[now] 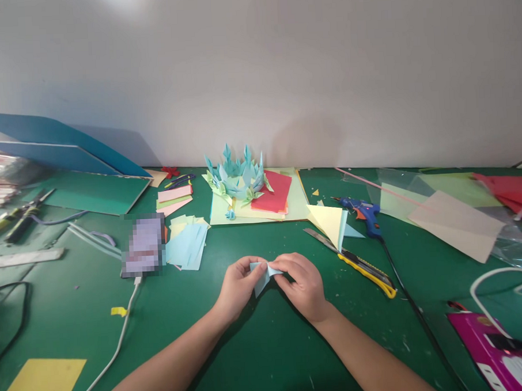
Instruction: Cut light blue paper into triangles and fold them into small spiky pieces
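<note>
A small light blue paper piece (261, 282), partly folded, is held between both hands above the green table. My left hand (243, 283) pinches its left side between thumb and fingers. On the right side, my right hand (302, 283) grips the paper's edge with thumb and fingertips. The fingers cover part of the folds. Beyond the hands stands a ring of folded blue and green paper (238, 182), resting on pale sheets beside red paper (278, 192). Loose light blue sheets (189, 245) lie to the left of the hands.
A yellow cutter (368, 274) and a blue glue gun (365, 211) with a black cable lie to the right, near folded yellow paper (329, 221). At left are a phone (144, 244) with a white cable and pliers (24, 217). A magenta power strip (479, 347) sits lower right.
</note>
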Motion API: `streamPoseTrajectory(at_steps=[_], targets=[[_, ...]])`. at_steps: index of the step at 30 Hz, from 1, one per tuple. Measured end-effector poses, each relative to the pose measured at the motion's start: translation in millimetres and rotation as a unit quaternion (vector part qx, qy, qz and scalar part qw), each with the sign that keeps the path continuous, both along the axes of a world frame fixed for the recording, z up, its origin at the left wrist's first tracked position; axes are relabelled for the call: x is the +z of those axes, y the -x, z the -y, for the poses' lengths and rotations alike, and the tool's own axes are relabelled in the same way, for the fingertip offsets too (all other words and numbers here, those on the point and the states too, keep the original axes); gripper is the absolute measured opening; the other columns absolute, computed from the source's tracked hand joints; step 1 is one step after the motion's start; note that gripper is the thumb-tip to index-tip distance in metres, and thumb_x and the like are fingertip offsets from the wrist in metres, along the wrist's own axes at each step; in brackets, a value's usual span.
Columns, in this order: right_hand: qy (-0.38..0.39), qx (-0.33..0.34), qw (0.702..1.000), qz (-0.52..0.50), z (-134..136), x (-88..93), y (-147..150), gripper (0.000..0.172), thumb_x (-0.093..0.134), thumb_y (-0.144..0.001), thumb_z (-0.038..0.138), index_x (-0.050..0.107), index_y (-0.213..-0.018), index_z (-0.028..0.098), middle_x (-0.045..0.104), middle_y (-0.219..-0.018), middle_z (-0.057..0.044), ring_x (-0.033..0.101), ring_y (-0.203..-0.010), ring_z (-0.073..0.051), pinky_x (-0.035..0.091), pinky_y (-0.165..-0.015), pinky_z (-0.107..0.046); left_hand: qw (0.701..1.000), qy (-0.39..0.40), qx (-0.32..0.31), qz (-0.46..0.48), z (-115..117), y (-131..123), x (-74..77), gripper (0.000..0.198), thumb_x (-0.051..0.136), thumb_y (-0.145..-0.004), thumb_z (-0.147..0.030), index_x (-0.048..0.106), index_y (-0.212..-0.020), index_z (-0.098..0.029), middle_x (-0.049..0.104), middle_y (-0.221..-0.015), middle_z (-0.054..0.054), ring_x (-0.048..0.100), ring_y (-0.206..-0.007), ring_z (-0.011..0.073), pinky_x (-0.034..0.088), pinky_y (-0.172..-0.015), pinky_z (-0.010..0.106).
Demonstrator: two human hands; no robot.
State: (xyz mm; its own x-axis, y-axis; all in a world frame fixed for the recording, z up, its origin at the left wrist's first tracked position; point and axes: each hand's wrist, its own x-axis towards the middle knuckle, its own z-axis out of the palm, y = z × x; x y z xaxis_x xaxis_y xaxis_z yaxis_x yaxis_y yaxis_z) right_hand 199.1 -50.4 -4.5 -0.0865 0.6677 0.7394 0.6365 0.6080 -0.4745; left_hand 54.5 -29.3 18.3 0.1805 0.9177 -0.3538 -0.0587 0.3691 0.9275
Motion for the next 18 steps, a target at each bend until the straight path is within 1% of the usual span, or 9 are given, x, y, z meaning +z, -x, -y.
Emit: streamPoseTrajectory(at_steps=[4, 8, 10, 12, 14, 15, 18], targets=[[0.002, -0.009, 1.0, 0.011, -0.6, -0.4, 0.2, 0.016, 0.051, -0.085, 0.011, 0.062, -0.086, 0.022, 0.068, -0.075, -0.006, 0.063, -0.067, -0.018, 0.053, -0.061, -0.031, 0.999, -0.022, 0.005, -0.029, -0.2, -0.8, -1.9, 0.031, 0.073, -0.059, -0.041, 0.068, -0.073, -0.014, 0.063, -0.062, 0.0, 0.052, -0.058, 0.0114, 0.039, -0.054, 0.021], [0.009, -0.015, 1.0, 0.019, -2.0, -2.3, -0.8, 0.014, 0.051, -0.086, 0.013, 0.063, -0.086, 0.02, 0.068, -0.076, -0.007, 0.063, -0.069, -0.018, 0.053, -0.061, -0.031, 1.0, -0.01, 0.001, -0.015, -0.1, -0.8, -4.7, 0.033, 0.075, -0.058, -0.037, 0.068, -0.079, -0.013, 0.067, -0.071, 0.002, 0.056, -0.064, 0.0129, 0.043, -0.06, 0.022], [0.012, -0.013, 0.999, 0.026, -2.5, -2.7, -1.4, 0.015, 0.05, -0.087, 0.013, 0.063, -0.086, 0.021, 0.068, -0.076, -0.007, 0.064, -0.069, -0.018, 0.053, -0.062, -0.031, 1.0, -0.005, -0.007, -0.002, -0.3, -0.2, -6.1, 0.037, 0.075, -0.057, -0.035, 0.066, -0.085, -0.013, 0.065, -0.067, 0.0, 0.054, -0.058, 0.011, 0.041, -0.056, 0.021], [0.019, -0.013, 0.999, 0.031, -2.7, -2.8, -1.7, 0.016, 0.049, -0.087, 0.014, 0.064, -0.087, 0.022, 0.068, -0.076, -0.006, 0.064, -0.069, -0.019, 0.053, -0.062, -0.031, 1.0, -0.01, -0.01, 0.009, -0.6, 0.4, -7.2, 0.04, 0.075, -0.058, -0.035, 0.062, -0.09, -0.015, 0.058, -0.056, -0.005, 0.047, -0.049, 0.008, 0.035, -0.049, 0.019], [0.026, -0.014, 0.999, 0.027, -2.7, -3.2, -1.8, 0.016, 0.049, -0.087, 0.015, 0.064, -0.086, 0.022, 0.068, -0.077, -0.007, 0.064, -0.07, -0.019, 0.053, -0.063, -0.031, 0.999, -0.024, -0.006, 0.02, -0.9, 0.8, -7.9, 0.036, 0.075, -0.058, -0.035, 0.059, -0.084, -0.017, 0.049, -0.049, -0.009, 0.04, -0.044, 0.006, 0.03, -0.045, 0.018], [0.029, -0.015, 0.999, 0.022, -2.7, -3.5, -1.8, 0.016, 0.049, -0.087, 0.015, 0.064, -0.086, 0.021, 0.068, -0.076, -0.007, 0.064, -0.07, -0.019, 0.053, -0.062, -0.031, 0.999, -0.033, -0.004, 0.022, -1.1, 0.8, -8.2, 0.032, 0.075, -0.058, -0.035, 0.057, -0.079, -0.017, 0.048, -0.05, -0.009, 0.04, -0.044, 0.0057, 0.03, -0.045, 0.017], [0.041, -0.014, 0.999, 0.005, -2.7, -3.9, -1.8, 0.016, 0.05, -0.087, 0.016, 0.064, -0.085, 0.022, 0.068, -0.076, -0.007, 0.065, -0.07, -0.019, 0.053, -0.062, -0.031, 0.999, -0.05, -0.007, 0.012, -1.3, 0.5, -8.4, 0.027, 0.074, -0.059, -0.034, 0.058, -0.069, -0.016, 0.055, -0.059, -0.005, 0.047, -0.052, 0.0072, 0.036, -0.051, 0.018]])
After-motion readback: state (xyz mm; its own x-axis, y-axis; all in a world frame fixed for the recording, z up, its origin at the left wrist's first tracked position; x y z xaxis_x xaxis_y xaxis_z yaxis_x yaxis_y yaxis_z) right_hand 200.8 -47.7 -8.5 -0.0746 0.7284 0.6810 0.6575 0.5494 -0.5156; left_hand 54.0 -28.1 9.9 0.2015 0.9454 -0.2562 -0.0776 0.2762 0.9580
